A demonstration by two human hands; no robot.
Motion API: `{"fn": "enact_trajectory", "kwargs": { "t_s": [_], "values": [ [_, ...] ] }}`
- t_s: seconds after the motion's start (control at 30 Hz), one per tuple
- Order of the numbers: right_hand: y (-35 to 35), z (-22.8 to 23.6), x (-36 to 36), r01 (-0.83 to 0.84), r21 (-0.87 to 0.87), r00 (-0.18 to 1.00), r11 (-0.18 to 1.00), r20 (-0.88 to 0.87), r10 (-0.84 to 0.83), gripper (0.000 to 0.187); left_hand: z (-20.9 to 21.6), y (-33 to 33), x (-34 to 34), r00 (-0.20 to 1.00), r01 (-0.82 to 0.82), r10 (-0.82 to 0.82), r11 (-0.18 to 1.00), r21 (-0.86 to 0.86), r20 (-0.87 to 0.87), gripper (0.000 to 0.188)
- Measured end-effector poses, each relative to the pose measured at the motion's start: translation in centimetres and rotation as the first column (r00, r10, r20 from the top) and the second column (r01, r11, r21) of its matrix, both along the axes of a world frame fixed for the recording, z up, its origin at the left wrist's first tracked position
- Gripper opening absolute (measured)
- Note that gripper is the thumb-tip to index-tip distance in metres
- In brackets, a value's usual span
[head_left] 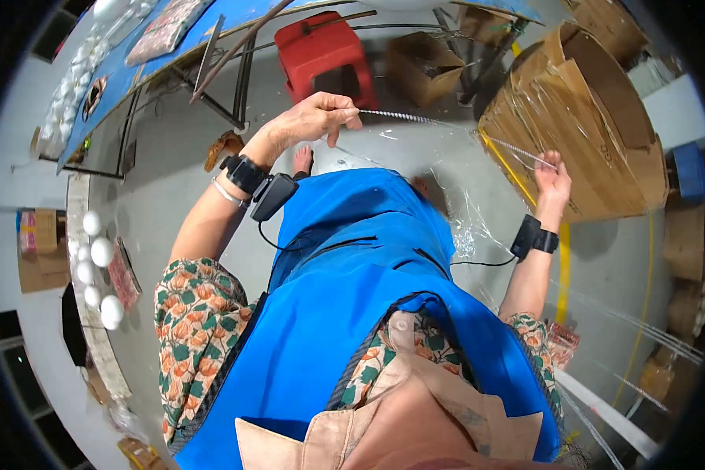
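A thin, pale cord stretches between my two hands, in front of the blue apron. Its left stretch looks twisted like a rope; further right it thins into finer strands. My left hand pinches the left end between thumb and fingers. Off to the right, my right hand is closed on the other end, with the fingertips pressed together. A loose clear strand hangs below the left hand. Each wrist wears a black strapped device with a cable.
Ahead stands a red plastic stool beside a small open carton. A large cardboard box stands near my right hand. Clear film strands lie on the floor. White balls sit at the left, and a blue-topped table is far left.
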State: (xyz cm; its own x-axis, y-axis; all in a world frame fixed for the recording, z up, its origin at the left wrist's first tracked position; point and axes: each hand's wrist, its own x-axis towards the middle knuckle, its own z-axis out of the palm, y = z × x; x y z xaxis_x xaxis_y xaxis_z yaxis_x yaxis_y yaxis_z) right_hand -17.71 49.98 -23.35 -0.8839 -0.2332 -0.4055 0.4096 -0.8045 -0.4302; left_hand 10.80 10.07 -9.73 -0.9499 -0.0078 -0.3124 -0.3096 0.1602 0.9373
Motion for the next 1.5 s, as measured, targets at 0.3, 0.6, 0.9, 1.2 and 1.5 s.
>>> {"fn": "enact_trajectory", "kwargs": {
  "t_s": [0.3,0.6,0.9,1.2,1.5],
  "values": [
    [5.3,-5.2,-2.5,-0.067,0.318,0.998,0.946,0.040,0.058,0.021,-7.0,-6.2,4.9,0.927,-0.356,0.351,0.934,0.013,0.135,0.017],
    [6.7,-6.3,-5.6,-0.035,0.255,0.992,0.966,0.123,0.004,0.020,-11.3,-8.7,10.3,0.825,-0.554,0.545,0.832,0.022,0.150,0.021],
    [5.1,-2.4,-0.1,0.280,0.820,0.771,0.499,-0.502,0.393,0.014,-16.8,-12.2,14.8,0.803,-0.579,0.584,0.812,-0.077,0.121,0.022],
    [-12.5,14.8,12.0,-0.322,0.648,0.459,0.690,-0.530,0.713,0.022,-5.5,-1.7,4.9,0.923,-0.273,0.103,0.854,-0.442,-0.371,0.045],
    [-17.3,16.9,18.7,-0.507,0.677,0.123,0.534,-0.556,0.822,0.023,3.0,5.5,1.0,0.897,0.003,0.109,0.967,0.253,-0.428,0.028]
  ]
}}
